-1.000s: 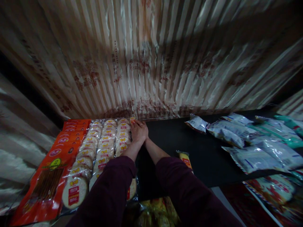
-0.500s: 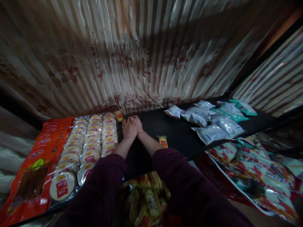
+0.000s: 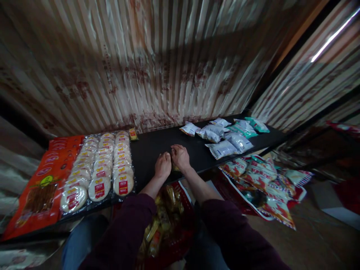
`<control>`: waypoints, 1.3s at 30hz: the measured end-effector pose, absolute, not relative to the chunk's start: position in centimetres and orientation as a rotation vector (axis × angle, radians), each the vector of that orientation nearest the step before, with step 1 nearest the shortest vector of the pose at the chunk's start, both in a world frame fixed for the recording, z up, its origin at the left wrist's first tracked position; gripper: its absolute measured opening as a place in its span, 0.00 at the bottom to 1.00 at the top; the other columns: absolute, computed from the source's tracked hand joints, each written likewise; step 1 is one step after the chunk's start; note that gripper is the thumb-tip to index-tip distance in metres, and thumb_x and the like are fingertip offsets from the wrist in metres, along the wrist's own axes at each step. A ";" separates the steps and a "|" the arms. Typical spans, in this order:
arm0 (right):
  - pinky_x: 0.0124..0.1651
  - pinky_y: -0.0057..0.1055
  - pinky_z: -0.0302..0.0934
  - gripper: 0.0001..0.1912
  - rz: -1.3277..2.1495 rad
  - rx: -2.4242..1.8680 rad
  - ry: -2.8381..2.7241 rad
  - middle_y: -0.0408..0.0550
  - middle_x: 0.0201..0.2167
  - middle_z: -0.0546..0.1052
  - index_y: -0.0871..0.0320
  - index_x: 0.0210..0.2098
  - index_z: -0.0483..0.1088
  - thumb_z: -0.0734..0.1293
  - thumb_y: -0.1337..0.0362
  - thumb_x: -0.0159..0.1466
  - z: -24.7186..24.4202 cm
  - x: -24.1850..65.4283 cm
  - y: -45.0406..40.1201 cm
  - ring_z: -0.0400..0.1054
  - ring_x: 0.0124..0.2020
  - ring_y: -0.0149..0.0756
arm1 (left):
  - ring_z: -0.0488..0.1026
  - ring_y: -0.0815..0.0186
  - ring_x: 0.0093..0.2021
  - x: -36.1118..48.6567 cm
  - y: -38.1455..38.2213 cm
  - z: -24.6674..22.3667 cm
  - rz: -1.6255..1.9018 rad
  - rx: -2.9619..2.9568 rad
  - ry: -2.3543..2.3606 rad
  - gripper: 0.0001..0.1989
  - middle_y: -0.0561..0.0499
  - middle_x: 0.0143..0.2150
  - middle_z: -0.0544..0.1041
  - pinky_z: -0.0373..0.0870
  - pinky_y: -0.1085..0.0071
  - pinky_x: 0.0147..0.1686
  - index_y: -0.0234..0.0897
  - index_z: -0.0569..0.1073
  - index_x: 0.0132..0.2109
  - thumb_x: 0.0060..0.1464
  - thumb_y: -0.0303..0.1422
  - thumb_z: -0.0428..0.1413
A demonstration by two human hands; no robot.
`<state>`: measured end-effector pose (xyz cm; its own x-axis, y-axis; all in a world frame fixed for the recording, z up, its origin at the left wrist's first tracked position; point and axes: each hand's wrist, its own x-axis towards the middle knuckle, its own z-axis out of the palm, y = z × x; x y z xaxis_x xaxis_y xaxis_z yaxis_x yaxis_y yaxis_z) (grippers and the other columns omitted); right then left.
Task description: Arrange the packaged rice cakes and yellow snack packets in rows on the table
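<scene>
Over the black shelf (image 3: pixel 152 142), my right hand (image 3: pixel 181 157) is closed, fingers curled down onto a small yellow snack packet (image 3: pixel 174 167) that mostly lies hidden beneath it. Just to its left, my left hand (image 3: pixel 163 165) is also closed, knuckles up; whatever is in its fingers, if anything, is out of sight. Another little yellow packet (image 3: pixel 133 134) stands at the shelf's back edge, beside rows of round wrapped crackers (image 3: pixel 122 182). Below my forearms, several yellow-wrapped snacks (image 3: pixel 163 217) fill a red bag (image 3: pixel 185 225).
Large orange snack bags (image 3: pixel 47 168) cover the shelf's left end. Silver packets (image 3: pixel 222 149) and green packets (image 3: pixel 257 124) lie on its right part. Lower right, red-and-white snack bags (image 3: pixel 260 174) spill from an opened bag. A striped sheet (image 3: pixel 168 75) hangs behind the shelf.
My hands were together near the back edge; they have come forward and apart. My right hand now covers the small packet that lay near the front edge. The view has shifted right.
</scene>
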<state>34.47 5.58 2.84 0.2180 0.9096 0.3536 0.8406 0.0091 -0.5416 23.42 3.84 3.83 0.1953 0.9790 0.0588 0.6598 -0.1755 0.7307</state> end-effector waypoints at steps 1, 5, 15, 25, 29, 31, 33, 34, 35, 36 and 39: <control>0.59 0.38 0.58 0.16 0.151 -1.834 -1.585 0.55 0.48 0.76 0.59 0.44 0.76 0.58 0.69 0.63 2.4 34.9 4.7 0.67 0.52 0.41 | 0.64 0.60 0.62 23.7 3.0 3.6 0.704 1.902 1.510 0.23 0.41 0.59 0.71 0.55 0.64 0.63 0.33 0.71 0.56 0.63 0.33 0.38; 0.59 0.38 0.60 0.19 0.258 -1.798 -1.492 0.53 0.50 0.76 0.58 0.47 0.74 0.57 0.69 0.63 0.1 35.0 1.2 0.68 0.54 0.40 | 0.55 0.61 0.67 23.8 -0.4 2.8 0.676 1.907 1.448 0.24 0.45 0.62 0.67 0.50 0.62 0.66 0.34 0.66 0.61 0.60 0.30 0.42; 0.65 0.43 0.52 0.22 0.452 -1.472 -1.419 0.52 0.58 0.70 0.57 0.53 0.70 0.56 0.66 0.63 -1.5 29.3 -7.5 0.61 0.61 0.41 | 0.60 0.58 0.64 19.7 -9.3 -0.7 1.108 1.508 1.396 0.24 0.43 0.62 0.68 0.52 0.61 0.65 0.38 0.69 0.57 0.53 0.23 0.48; 0.61 0.41 0.58 0.22 1.177 -1.397 -0.843 0.48 0.48 0.77 0.55 0.50 0.71 0.61 0.68 0.56 -9.2 23.2 -17.0 0.69 0.53 0.37 | 0.68 0.56 0.57 12.3 -18.6 -8.3 0.968 0.982 1.346 0.18 0.42 0.52 0.75 0.57 0.58 0.62 0.38 0.74 0.45 0.44 0.20 0.58; 0.58 0.41 0.61 0.19 1.317 -1.270 -0.760 0.50 0.46 0.78 0.56 0.44 0.73 0.64 0.67 0.52 -9.6 23.1 -16.8 0.70 0.50 0.38 | 0.69 0.59 0.57 11.3 -18.6 -9.0 1.045 0.814 1.258 0.22 0.43 0.55 0.74 0.61 0.61 0.59 0.36 0.73 0.47 0.42 0.19 0.59; 0.55 0.41 0.63 0.18 1.349 -1.233 -0.704 0.51 0.44 0.78 0.57 0.42 0.73 0.66 0.66 0.51 -9.5 23.3 -16.6 0.72 0.48 0.39 | 0.70 0.60 0.55 11.4 -18.5 -9.0 1.065 0.818 1.273 0.24 0.44 0.53 0.75 0.63 0.62 0.57 0.35 0.72 0.48 0.41 0.19 0.60; 0.51 0.40 0.65 0.17 1.368 -1.222 -0.662 0.50 0.42 0.79 0.57 0.40 0.73 0.68 0.65 0.50 -9.5 23.6 -16.6 0.72 0.45 0.38 | 0.72 0.61 0.52 11.5 -18.4 -9.0 1.078 0.865 1.327 0.24 0.46 0.50 0.76 0.63 0.63 0.56 0.35 0.72 0.48 0.40 0.19 0.60; 0.50 0.38 0.66 0.17 1.375 -1.225 -0.655 0.50 0.41 0.79 0.56 0.40 0.73 0.69 0.65 0.50 -9.5 23.7 -16.6 0.73 0.43 0.38 | 0.72 0.61 0.51 11.5 -18.5 -9.0 1.087 0.895 1.349 0.24 0.47 0.48 0.77 0.64 0.63 0.56 0.35 0.73 0.48 0.40 0.20 0.61; 0.48 0.37 0.66 0.17 1.380 -1.235 -0.658 0.49 0.40 0.78 0.56 0.41 0.73 0.69 0.64 0.50 -9.5 23.7 -16.6 0.73 0.41 0.37 | 0.72 0.61 0.50 11.4 -18.5 -8.9 1.097 0.927 1.363 0.23 0.47 0.48 0.77 0.64 0.63 0.55 0.36 0.73 0.47 0.40 0.20 0.61; 0.47 0.36 0.67 0.18 1.378 -1.255 -0.667 0.47 0.39 0.78 0.55 0.42 0.73 0.69 0.63 0.51 -9.6 23.7 -16.7 0.72 0.40 0.36 | 0.72 0.62 0.49 11.3 -18.5 -8.9 1.106 0.954 1.373 0.23 0.47 0.47 0.77 0.64 0.64 0.55 0.36 0.74 0.47 0.40 0.21 0.60; 0.44 0.34 0.67 0.21 1.316 -1.367 -0.748 0.45 0.38 0.77 0.53 0.47 0.72 0.68 0.62 0.53 -9.9 23.8 -16.7 0.71 0.38 0.34 | 0.73 0.62 0.47 10.8 -18.4 -8.5 1.110 0.954 1.384 0.20 0.48 0.45 0.78 0.65 0.65 0.54 0.36 0.76 0.43 0.40 0.21 0.59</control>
<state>23.84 -16.74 -9.87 0.2004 0.9326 -0.3001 -0.2187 -0.2560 -0.9416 10.84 -18.43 -8.55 -0.1090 0.9628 -0.2474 -0.0328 0.2453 0.9689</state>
